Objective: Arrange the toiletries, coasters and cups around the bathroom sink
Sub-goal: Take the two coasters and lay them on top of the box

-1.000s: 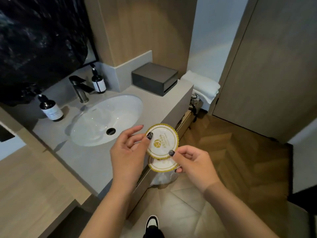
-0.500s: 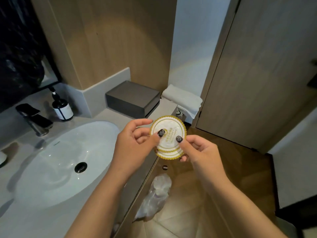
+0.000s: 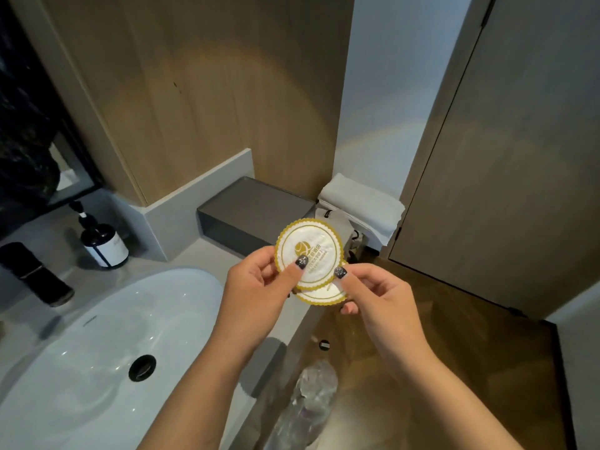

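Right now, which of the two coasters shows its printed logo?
The upper coaster, pinched under the left hand's thumb: its gold logo is in full view. The lower coaster, in the right hand, is mostly covered, showing only its bottom rim.

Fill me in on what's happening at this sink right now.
A person stands at the bathroom counter holding two round gold-edged paper coasters. The left hand pinches the upper coaster, and the right hand holds the lower coaster, which is partly tucked behind it. Neither coaster is set down yet. A pump bottle stands by the faucet behind the white sink, and a grey box sits at the counter's far end.
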Tool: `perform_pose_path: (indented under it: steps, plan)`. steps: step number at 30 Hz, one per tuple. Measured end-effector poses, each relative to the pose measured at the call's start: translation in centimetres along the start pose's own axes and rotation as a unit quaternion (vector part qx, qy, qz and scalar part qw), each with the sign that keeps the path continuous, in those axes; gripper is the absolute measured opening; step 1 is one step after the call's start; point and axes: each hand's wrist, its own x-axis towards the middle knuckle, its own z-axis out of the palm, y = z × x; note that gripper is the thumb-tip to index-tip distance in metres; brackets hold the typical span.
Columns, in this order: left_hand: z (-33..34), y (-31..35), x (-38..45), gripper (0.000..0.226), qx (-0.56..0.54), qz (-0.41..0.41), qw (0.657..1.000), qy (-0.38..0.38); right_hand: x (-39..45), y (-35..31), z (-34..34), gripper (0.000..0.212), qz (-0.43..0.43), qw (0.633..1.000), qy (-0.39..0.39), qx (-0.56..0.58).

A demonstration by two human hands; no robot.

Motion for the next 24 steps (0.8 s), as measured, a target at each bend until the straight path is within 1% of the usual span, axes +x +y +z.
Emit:
perform_pose_path:
  steps: [3,7,10,13,16,18,19,20,22,24]
  plan:
    - [2.2,-0.9,1.7,0.028,0.005,-0.020,0.999,0.037,2.9,0.4,-0.6,0.011,0.003,1.000,-0.017,-0.009]
    - [4.5,-1.4,4.6,0.024,-0.017,-0.040,0.990,0.137,7.1,0.5,-2.4,0.012,0.014,0.999,-0.051,-0.013]
    - [6.2,-1.0,6.5,0.026,-0.041,-0.047,0.977,0.206,10.4,-0.2,-4.5,0.022,0.008,0.995,-0.092,-0.026]
    - [8.0,-0.8,7.9,0.038,-0.076,-0.046,0.958,0.274,13.5,-0.9,-6.2,0.034,0.013,0.992,-0.123,-0.017]
    - [9.4,-1.1,8.7,0.047,-0.077,-0.050,0.943,0.320,16.3,-1.2,-7.1,0.046,0.020,0.988,-0.152,-0.014]
    - [9.9,-1.3,9.0,0.045,-0.079,-0.051,0.935,0.341,17.7,-1.2,-7.0,0.055,0.034,0.984,-0.176,-0.013]
    - [10.0,-1.3,9.1,0.042,-0.079,-0.053,0.932,0.350,18.2,-1.2,-6.8,0.056,0.047,0.982,-0.183,-0.010]
    - [9.9,-1.3,9.2,0.039,-0.080,-0.056,0.929,0.358,18.6,-1.2,-6.4,0.052,0.060,0.980,-0.188,-0.005]
    - [9.2,-1.5,9.4,0.036,-0.080,-0.061,0.921,0.375,19.5,-1.0,-5.3,0.033,0.087,0.976,-0.200,-0.001]
    - [8.2,-1.9,9.8,0.033,-0.075,-0.064,0.915,0.391,20.3,-0.5,-4.1,0.020,0.108,0.969,-0.221,-0.016]
